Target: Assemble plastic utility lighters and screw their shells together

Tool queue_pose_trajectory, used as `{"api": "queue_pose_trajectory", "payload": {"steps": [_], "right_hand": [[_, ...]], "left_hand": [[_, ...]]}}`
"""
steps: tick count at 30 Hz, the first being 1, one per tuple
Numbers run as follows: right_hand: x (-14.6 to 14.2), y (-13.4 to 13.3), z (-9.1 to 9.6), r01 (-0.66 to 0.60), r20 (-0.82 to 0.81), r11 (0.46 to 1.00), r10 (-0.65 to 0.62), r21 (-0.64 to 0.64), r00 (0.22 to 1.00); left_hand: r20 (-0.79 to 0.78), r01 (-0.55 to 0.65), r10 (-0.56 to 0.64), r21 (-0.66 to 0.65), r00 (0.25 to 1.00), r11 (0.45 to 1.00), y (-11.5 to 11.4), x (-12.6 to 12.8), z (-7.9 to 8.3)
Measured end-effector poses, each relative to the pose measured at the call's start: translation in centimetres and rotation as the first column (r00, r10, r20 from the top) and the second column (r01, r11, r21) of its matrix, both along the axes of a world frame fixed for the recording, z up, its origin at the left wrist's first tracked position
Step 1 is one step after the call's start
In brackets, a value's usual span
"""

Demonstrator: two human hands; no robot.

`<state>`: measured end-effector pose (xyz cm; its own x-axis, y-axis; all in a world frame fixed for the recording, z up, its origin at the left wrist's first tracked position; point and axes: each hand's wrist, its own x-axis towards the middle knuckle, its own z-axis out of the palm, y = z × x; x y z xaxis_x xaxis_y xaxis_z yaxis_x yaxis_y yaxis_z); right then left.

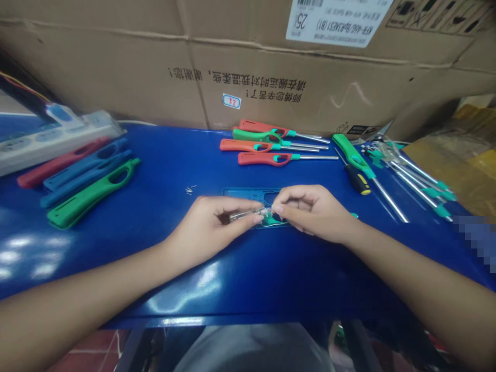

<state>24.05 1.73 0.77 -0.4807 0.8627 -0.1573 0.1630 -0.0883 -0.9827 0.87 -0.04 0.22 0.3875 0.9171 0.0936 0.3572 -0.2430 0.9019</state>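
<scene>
My left hand (209, 222) is closed around a small clear plastic fuel tank (245, 213), gripped between thumb and fingers. Its valve end points right, toward my right hand (312, 211). There my right thumb and forefinger pinch together, and whatever is between them is too small to make out. Beneath both hands lies a blue lighter handle half (242, 193), partly covered by them. A teal-green piece (271, 219) with a thin pale wire shows just below the fingertips.
Finished-looking lighters (258, 159) lie behind my hands, before a large cardboard box (135, 72). Coloured handle shells (93, 196) and a power strip (34, 142) are at left. A screwdriver (358, 180), a green lighter (351, 152) and metal-tube assemblies (416, 178) lie right.
</scene>
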Motion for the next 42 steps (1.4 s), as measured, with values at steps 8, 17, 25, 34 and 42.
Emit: {"api": "queue_pose_trajectory", "payload": {"steps": [8,17,25,34,42], "right_hand": [[-0.21,-0.27,0.05,0.01,0.036,0.999,-0.011,0.037,0.999],[-0.18,-0.3,-0.07,-0.008,0.048,0.998,0.005,0.06,0.999],[-0.27,-0.58,0.01,0.014,0.043,0.999,-0.016,0.045,0.999],[-0.01,-0.41,-0.19,0.025,-0.005,0.991,-0.025,0.132,1.0],[-0.12,-0.31,-0.33,0.022,0.016,0.998,-0.023,0.067,1.0]], "left_hand": [[0.024,0.012,-0.012,0.013,1.0,1.0,-0.09,0.17,-0.07],[0.004,0.007,-0.007,0.121,1.0,0.993,-0.17,0.19,-0.27],[0.009,0.011,-0.012,0.099,1.0,0.995,-0.19,0.15,-0.04],[0.017,-0.016,0.016,0.015,1.0,1.0,-0.26,0.09,0.29],[0.045,-0.052,0.055,-0.068,0.997,0.996,-0.18,0.15,0.26]]}}
